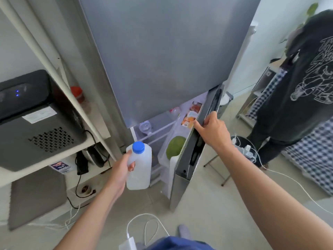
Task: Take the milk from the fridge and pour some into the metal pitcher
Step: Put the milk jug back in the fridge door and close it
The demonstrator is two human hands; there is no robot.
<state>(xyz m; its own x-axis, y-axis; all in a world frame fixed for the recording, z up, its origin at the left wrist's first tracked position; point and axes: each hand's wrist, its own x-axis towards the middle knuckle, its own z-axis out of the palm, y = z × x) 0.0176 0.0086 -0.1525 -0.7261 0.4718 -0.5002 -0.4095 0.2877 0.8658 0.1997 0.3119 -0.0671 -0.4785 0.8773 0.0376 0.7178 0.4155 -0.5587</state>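
A white plastic milk jug [140, 170] with a blue cap hangs in front of the grey fridge [162, 56], held by its handle in my left hand [122, 170]. My right hand [212, 130] grips the top edge of the fridge's lower door [191, 159], which stands partly open. Inside the lower compartment I see shelves, a clear container, a green round item and packets in the door rack. No metal pitcher is in view.
A white shelf unit [59, 98] at left carries a black appliance [36, 120] and a red-lidded jar. White cables [144, 226] and a charger lie on the floor. A person in a dark shirt [295, 91] stands at right by a checkered bed.
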